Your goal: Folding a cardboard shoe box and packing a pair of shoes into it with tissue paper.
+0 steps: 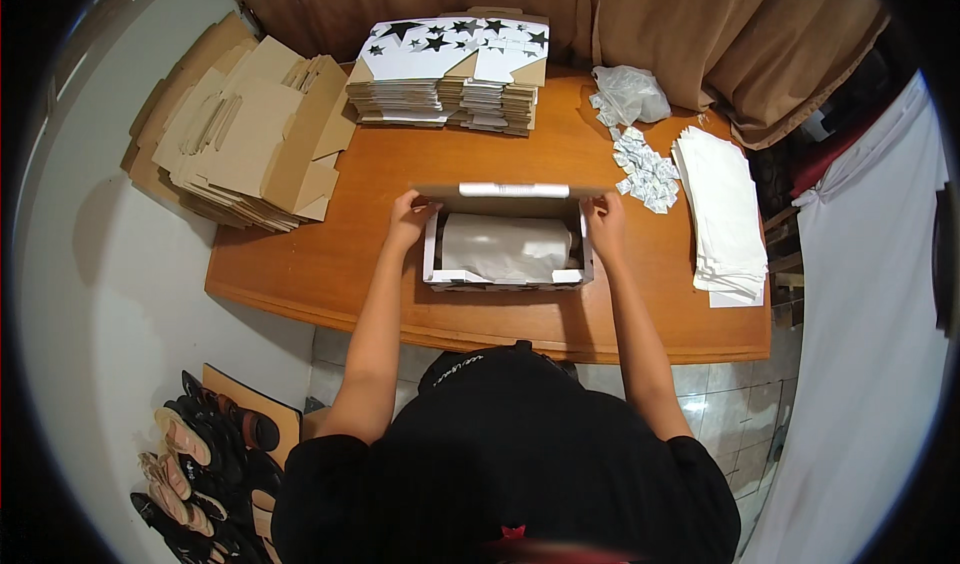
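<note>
In front of me on the table stands a small white cardboard box (586, 270), its hinged lid (560, 205) raised along the far side. Inside lies a bundle wrapped in white paper (500, 245); what the paper covers is hidden. My left hand (407, 222) pinches the left corner of the lid. At the lid's right corner, my right hand (605, 226) grips with its fingers closed. Dark shapes show on the box's front face, partly out of sight.
Folded brown cardboard boxes (235, 149) lean at the left. Flat boxes with black stars (450, 49) are stacked at the back. To the right are small white packets (645, 169), a clear plastic bag (635, 94) and white paper sheets (722, 214). Shoes (190, 454) sit lower left.
</note>
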Action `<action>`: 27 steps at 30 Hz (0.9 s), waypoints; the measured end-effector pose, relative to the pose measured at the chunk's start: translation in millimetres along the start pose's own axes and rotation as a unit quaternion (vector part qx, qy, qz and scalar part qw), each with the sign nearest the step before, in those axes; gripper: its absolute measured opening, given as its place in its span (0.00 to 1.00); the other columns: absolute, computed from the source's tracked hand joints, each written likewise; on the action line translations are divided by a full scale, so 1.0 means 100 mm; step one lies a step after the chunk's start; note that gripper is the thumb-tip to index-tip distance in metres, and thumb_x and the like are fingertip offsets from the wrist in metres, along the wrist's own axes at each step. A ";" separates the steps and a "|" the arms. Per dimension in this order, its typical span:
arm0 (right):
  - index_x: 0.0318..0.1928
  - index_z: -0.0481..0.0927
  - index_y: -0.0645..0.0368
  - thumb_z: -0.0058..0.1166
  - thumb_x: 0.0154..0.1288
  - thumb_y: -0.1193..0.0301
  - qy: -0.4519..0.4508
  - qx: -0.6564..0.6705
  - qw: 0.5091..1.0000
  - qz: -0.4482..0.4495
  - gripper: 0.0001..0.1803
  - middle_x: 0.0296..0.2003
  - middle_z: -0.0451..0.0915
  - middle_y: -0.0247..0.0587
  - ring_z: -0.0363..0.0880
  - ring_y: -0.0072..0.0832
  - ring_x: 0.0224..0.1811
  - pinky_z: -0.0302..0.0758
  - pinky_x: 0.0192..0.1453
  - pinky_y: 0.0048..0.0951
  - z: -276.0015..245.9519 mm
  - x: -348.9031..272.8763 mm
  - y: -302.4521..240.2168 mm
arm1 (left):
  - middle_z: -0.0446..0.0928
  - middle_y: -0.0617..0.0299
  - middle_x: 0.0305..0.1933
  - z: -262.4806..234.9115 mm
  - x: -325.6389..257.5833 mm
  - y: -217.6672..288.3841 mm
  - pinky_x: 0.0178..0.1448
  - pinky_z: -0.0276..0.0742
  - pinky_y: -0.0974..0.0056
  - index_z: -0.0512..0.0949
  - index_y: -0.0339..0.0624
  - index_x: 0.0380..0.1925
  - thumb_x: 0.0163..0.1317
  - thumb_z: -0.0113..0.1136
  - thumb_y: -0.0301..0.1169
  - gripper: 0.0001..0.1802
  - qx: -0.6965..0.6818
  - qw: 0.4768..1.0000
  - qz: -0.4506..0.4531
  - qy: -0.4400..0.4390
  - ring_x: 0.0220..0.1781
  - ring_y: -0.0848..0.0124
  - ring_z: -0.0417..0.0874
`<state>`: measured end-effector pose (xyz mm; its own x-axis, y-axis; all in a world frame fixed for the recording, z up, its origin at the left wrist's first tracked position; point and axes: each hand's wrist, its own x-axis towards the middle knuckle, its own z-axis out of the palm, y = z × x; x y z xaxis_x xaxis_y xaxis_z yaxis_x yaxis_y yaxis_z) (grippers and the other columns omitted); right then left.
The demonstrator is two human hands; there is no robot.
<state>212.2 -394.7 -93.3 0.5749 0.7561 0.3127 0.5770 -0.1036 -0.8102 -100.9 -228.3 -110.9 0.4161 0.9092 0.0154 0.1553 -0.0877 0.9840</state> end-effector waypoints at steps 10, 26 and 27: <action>0.36 0.76 0.62 0.55 0.52 0.78 -0.008 0.161 0.986 0.049 0.08 0.37 0.79 0.45 0.77 0.30 0.42 0.72 0.45 0.29 0.06 0.00 -0.36 | 0.81 0.56 0.37 0.18 -0.13 -0.03 0.43 0.74 0.68 0.75 0.36 0.46 0.50 0.60 0.19 0.20 0.020 0.991 0.092 0.095 0.38 0.70 0.80; 0.53 0.73 0.59 0.49 0.52 0.82 -0.314 -0.106 0.942 -0.054 0.24 0.61 0.64 0.52 0.67 0.44 0.60 0.67 0.60 0.36 -0.69 -0.45 -0.44 | 0.60 0.52 0.66 0.11 -1.23 0.57 0.68 0.50 0.44 0.72 0.46 0.54 0.50 0.62 0.44 0.31 0.343 0.931 0.121 -0.042 0.70 0.50 0.55; 0.53 0.74 0.58 0.53 0.51 0.76 -0.271 -0.088 0.957 -0.043 0.24 0.60 0.63 0.54 0.66 0.47 0.59 0.67 0.59 0.39 -0.60 -0.57 -0.63 | 0.58 0.53 0.68 0.18 -1.30 0.60 0.67 0.49 0.42 0.73 0.48 0.54 0.47 0.64 0.47 0.33 0.372 0.919 0.127 -0.036 0.70 0.49 0.53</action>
<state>178.3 -470.4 -30.4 0.1626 0.9862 0.0314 0.7249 -0.0978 -0.6819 -129.8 -358.8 -57.5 0.5768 0.7946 0.1896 0.6035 -0.5710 0.5566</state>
